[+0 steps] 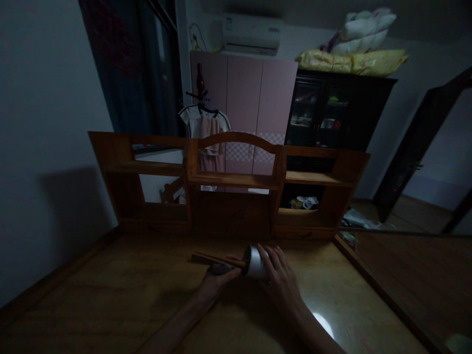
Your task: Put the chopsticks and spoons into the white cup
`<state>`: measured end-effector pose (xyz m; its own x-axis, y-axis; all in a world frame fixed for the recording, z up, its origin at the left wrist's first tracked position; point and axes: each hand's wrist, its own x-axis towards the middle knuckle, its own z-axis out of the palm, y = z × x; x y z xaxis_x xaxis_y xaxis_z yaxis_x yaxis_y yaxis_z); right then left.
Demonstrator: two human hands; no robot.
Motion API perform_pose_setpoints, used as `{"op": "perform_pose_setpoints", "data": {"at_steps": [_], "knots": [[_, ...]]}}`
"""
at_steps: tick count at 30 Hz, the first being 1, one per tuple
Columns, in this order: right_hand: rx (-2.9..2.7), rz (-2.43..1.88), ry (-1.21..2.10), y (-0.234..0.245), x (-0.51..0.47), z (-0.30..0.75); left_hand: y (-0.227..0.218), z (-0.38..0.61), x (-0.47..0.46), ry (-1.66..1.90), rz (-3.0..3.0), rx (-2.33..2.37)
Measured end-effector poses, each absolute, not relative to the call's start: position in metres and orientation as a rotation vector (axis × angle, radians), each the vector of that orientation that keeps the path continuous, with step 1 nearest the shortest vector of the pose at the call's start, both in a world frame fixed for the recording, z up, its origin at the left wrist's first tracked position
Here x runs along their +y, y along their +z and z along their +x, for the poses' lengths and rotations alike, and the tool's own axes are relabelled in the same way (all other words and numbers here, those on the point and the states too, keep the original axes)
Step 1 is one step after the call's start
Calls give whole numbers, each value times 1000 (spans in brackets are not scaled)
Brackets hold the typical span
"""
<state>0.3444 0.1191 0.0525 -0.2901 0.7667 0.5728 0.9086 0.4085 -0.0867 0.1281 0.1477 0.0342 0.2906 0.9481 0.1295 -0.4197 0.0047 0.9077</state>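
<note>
My right hand (pixel 278 268) is wrapped round a silvery-white cylindrical cup (pixel 254 263), which lies tilted on its side with the mouth facing left. Several thin wooden sticks, like chopsticks (pixel 212 258), stick out of that mouth toward the left. At the cup's mouth, my left hand (pixel 221 279) is closed round the chopsticks. A small dark greyish object (pixel 220 268) shows at the left hand; its kind is too dim to make out. Both hands are over the wooden surface (pixel 147 290), and the fingertips behind the cup are hidden.
A wooden shelf unit (pixel 232 181) stands along the far edge of the surface. A white wall (pixel 44 147) borders the left side, and a raised wooden edge (pixel 379 290) runs along the right. Beyond are a pink wardrobe (pixel 243 93), a dark cabinet (pixel 332 113) and hanging clothes (pixel 210 128).
</note>
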Motion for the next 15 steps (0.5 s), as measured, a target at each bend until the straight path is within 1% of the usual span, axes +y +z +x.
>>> {"op": "perform_pose_setpoints", "data": {"at_steps": [15], "knots": [[-2142, -1410, -371, 52, 119, 344, 22, 128, 155, 1224, 1083, 689]]}}
